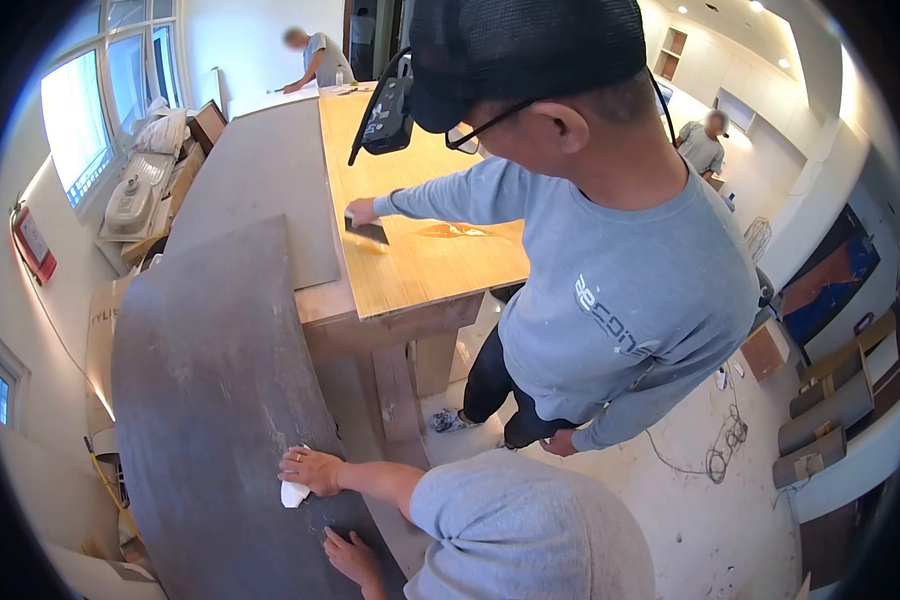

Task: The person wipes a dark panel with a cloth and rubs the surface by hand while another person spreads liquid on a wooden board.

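My right hand (312,470), with a ring on one finger, is closed over a white wad (294,494) that looks like cloth. It presses the wad against a long dark grey sheet (205,350) with pale streaks and scuffs along its near side. Lower down, my left hand (353,562) rests on the same sheet, fingers spread and holding nothing. Beyond it, a co-worker in a cap has a hand (361,211) on a dark flat spreader (367,232), set on a yellow wood-grain panel (420,180). Shiny wet-looking liquid (455,231) lies on that panel.
Beside the yellow panel lies a grey sheet (260,180) on the wooden workbench (390,328). The co-worker (620,270) stands close on its right. Cable (725,450) trails over the floor. Stacked items and a sink (130,205) line the window wall. Two more people are farther back.
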The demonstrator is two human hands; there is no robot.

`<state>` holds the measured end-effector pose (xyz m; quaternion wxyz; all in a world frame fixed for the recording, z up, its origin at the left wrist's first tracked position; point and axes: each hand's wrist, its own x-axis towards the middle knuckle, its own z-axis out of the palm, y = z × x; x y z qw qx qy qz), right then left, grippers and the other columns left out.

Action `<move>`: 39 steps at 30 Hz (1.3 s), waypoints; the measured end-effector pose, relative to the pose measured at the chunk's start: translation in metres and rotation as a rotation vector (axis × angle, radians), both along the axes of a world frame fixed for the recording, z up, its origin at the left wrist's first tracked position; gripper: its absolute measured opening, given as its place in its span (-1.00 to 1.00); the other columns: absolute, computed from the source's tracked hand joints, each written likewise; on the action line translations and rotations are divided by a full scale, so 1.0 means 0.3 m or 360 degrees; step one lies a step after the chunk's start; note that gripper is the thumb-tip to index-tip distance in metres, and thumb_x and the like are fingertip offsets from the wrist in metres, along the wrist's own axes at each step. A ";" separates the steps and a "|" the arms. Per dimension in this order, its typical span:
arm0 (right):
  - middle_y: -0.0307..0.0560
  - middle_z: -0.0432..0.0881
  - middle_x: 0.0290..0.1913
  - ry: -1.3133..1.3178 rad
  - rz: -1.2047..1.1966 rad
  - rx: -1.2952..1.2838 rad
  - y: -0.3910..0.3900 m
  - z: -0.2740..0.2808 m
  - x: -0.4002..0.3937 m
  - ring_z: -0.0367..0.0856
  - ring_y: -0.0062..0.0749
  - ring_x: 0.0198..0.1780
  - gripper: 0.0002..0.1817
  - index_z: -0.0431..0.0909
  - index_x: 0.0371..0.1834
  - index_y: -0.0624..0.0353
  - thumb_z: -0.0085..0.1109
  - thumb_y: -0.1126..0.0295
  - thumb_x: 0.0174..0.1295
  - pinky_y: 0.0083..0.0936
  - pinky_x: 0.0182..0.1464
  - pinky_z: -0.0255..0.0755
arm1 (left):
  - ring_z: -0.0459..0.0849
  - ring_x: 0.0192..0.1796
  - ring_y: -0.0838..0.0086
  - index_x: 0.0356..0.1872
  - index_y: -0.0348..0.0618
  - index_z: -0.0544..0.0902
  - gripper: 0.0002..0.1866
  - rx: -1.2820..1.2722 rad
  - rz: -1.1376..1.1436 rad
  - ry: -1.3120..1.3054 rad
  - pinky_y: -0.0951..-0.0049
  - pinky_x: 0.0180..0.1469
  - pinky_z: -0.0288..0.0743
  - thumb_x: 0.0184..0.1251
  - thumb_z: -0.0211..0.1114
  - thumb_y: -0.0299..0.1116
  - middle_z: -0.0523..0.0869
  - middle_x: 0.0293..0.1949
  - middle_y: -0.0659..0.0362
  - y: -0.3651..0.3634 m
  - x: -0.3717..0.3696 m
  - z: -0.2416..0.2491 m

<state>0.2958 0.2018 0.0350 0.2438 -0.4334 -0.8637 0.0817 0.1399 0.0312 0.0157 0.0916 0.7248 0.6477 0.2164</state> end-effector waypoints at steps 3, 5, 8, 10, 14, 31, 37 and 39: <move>-0.03 0.46 0.24 -0.0026 0.0004 -0.0061 -0.006 0.013 0.004 0.31 -0.11 0.45 -0.45 0.50 0.28 0.11 0.20 0.37 0.14 -0.16 0.59 0.02 | 0.54 0.08 0.10 0.37 -0.40 0.44 -0.36 -0.0027 -0.0014 0.0208 0.10 0.03 0.43 0.36 0.32 -0.21 0.56 0.00 -0.01 -0.047 0.028 0.061; -0.04 0.46 0.24 -0.0021 -0.0010 -0.0052 -0.011 0.022 0.001 0.30 -0.12 0.46 -0.45 0.50 0.28 0.11 0.20 0.38 0.14 -0.16 0.59 0.02 | 0.52 0.09 0.13 0.42 -0.39 0.41 -0.32 -0.0123 0.0017 0.0288 0.14 0.01 0.41 0.39 0.30 -0.18 0.57 0.04 0.00 -0.042 0.039 0.069; -0.04 0.46 0.25 -0.0029 -0.0013 -0.0020 -0.009 0.023 0.002 0.30 -0.13 0.46 -0.44 0.50 0.29 0.10 0.20 0.38 0.14 -0.17 0.59 0.01 | 0.53 0.07 0.13 0.36 -0.38 0.49 -0.38 -0.0169 -0.0063 0.0322 0.17 -0.01 0.41 0.40 0.28 -0.15 0.58 0.07 0.01 -0.044 0.021 0.051; -0.03 0.46 0.25 -0.0036 -0.0013 -0.0022 -0.010 0.024 0.003 0.30 -0.13 0.46 -0.44 0.50 0.29 0.10 0.20 0.37 0.14 -0.16 0.59 0.00 | 0.54 0.07 0.14 0.32 -0.36 0.53 -0.41 -0.0136 -0.0093 0.0347 0.17 -0.01 0.41 0.40 0.28 -0.15 0.58 0.07 0.01 -0.050 0.014 0.043; -0.03 0.45 0.27 -0.0051 -0.0014 -0.0038 -0.006 0.016 0.002 0.30 -0.13 0.47 -0.44 0.50 0.30 0.09 0.19 0.36 0.15 -0.16 0.60 0.00 | 0.54 0.08 0.15 0.27 -0.35 0.58 -0.47 -0.0115 -0.0112 0.0333 0.18 -0.02 0.41 0.42 0.26 -0.17 0.59 0.07 0.02 -0.055 0.008 0.034; -0.02 0.45 0.27 -0.0005 -0.0007 -0.0023 0.000 -0.009 0.005 0.29 -0.07 0.47 -0.45 0.51 0.27 0.07 0.20 0.37 0.12 -0.15 0.57 0.04 | 0.63 -0.17 0.09 -0.32 -0.25 0.69 -0.92 -0.0089 -0.0392 -0.0210 0.14 -0.10 0.55 0.19 0.38 -0.49 0.63 -0.30 0.02 0.096 -0.087 0.022; -0.01 0.46 0.26 -0.0005 0.0000 0.0004 0.000 -0.006 0.003 0.33 -0.11 0.45 -0.39 0.48 0.30 0.09 0.23 0.40 0.07 -0.14 0.59 0.03 | 0.64 -0.13 0.08 -0.39 -0.22 0.56 -0.88 -0.0071 -0.0218 0.0079 0.12 -0.14 0.60 0.22 0.34 -0.45 0.58 -0.25 0.00 0.097 -0.044 0.004; -0.01 0.46 0.26 -0.0024 -0.0001 -0.0006 -0.001 -0.006 0.004 0.32 -0.12 0.46 -0.39 0.48 0.30 0.09 0.23 0.40 0.07 -0.13 0.59 0.02 | 0.64 -0.11 0.07 -0.36 -0.22 0.53 -0.88 -0.0091 -0.0149 0.0164 0.11 -0.15 0.61 0.24 0.31 -0.45 0.56 -0.24 -0.02 0.100 -0.030 -0.013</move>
